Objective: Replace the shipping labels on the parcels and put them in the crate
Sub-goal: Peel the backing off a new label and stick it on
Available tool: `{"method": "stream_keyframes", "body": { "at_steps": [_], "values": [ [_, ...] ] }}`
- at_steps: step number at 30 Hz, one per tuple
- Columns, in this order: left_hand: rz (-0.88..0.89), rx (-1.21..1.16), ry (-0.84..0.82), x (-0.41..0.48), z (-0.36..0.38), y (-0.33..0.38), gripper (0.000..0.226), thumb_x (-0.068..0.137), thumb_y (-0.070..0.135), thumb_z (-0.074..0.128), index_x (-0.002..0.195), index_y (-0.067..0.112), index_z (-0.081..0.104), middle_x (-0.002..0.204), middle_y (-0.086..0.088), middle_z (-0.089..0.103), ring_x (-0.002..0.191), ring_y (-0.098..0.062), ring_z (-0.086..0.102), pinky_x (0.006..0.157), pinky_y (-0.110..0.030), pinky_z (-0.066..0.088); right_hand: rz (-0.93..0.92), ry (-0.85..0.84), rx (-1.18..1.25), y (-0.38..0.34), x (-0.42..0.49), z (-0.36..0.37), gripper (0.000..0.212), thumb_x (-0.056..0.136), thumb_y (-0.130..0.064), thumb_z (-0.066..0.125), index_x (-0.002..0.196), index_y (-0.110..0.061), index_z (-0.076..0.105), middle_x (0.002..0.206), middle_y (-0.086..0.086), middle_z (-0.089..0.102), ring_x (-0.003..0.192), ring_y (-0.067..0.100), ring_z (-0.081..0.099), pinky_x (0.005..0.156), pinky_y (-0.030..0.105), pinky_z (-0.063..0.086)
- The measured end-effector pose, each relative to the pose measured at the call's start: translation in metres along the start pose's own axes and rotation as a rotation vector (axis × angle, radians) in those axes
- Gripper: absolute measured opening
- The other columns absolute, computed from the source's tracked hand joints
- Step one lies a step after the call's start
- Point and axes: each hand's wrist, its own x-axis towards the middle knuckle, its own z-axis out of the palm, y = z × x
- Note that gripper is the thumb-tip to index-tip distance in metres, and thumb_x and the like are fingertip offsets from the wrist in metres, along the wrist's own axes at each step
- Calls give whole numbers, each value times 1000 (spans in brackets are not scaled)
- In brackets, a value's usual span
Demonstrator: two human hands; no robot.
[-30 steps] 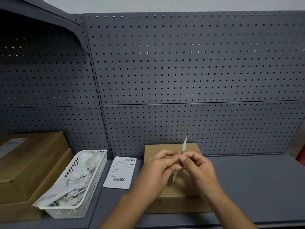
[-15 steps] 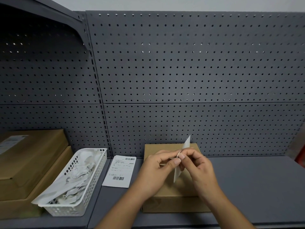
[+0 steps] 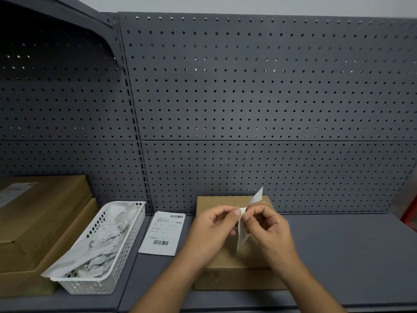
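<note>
Low in the centre of the frame, the left hand [image 3: 211, 231] and right hand [image 3: 268, 229] both pinch a white label [image 3: 244, 224] above a brown parcel [image 3: 234, 265] on the shelf [image 3: 349, 256]. Another label [image 3: 163, 233] lies flat left of the parcel, beside a white basket [image 3: 101, 249] of paper scraps.

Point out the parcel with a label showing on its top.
The upper box in the left stack: a white label sits on it. The lower box and centre box show none.

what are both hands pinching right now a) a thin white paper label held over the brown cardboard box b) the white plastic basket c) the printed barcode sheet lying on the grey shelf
a: the left hand and right hand both pinch the thin white paper label above the brown cardboard box, while the printed barcode sheet lies apart on the grey shelf.
</note>
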Motion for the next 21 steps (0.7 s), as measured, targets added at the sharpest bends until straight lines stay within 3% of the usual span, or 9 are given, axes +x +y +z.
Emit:
{"method": "stream_keyframes", "body": {
  "at_steps": [4, 7, 11, 14, 17, 19, 21],
  "values": [
    [-15, -24, 61, 2, 2, 1, 16, 101, 16, 63, 101, 7, 76, 95, -8, 78, 86, -10, 72, 77, -27, 61, 13, 11, -13, 1, 0, 2, 13, 94, 3, 67, 83, -4, 67, 86, 2, 65, 77, 19, 58, 74, 28, 48],
    [-22, -37, 93, 3, 4, 2, 16, 102, 15, 63, 100, 5, 74, 93, -10, 78, 82, -11, 72, 78, -32, 62, 25, 33, 4, 1, 0, 4, 15, 93, 4, 68, 82, -5, 67, 87, 5, 66, 79, 19, 60, 74, 28, 49],
    [-13, -57, 140, 2, 4, 2, 16, 103, 18, 61, 99, 7, 73, 93, -7, 77, 87, -18, 74, 80, -35, 63, 51, 77, 41, 3, -4, 3, 8, 86, -10, 65, 79, -7, 66, 85, 10, 65, 78, 21, 59, 73, 30, 50],
    [-10, -57, 172, 1, 3, -1, 16, 104, 19, 59, 98, 10, 71, 92, -4, 76, 90, -19, 73, 85, -41, 61, 81, 97, 75, 3, -8, 2, 10, 84, -12, 63, 76, -7, 63, 83, 10, 63, 74, 21, 59, 70, 24, 50],
    [1, -16, 191, 0, 5, -3, 16, 104, 21, 59, 96, 14, 71, 82, 4, 71, 82, -10, 67, 88, -44, 58, 117, 53, 198, -2, -9, 3, 23, 88, -18, 64, 87, 4, 59, 83, 13, 64, 76, 25, 64, 76, 29, 54],
    [30, 8, 186, -1, 7, -1, 17, 104, 21, 59, 95, 14, 71, 80, 6, 71, 80, -5, 67, 85, -39, 58, 126, 3, 206, -8, -6, 6, 33, 93, -26, 69, 98, 5, 59, 84, 11, 69, 79, 24, 67, 81, 34, 56],
    [61, 26, 185, -1, 9, 3, 17, 104, 20, 58, 96, 14, 72, 84, 8, 75, 82, -3, 70, 83, -33, 59, 122, -6, 184, -14, -3, 8, 27, 96, -22, 71, 102, 2, 61, 84, 6, 70, 78, 20, 68, 80, 31, 57]
  ]
}}
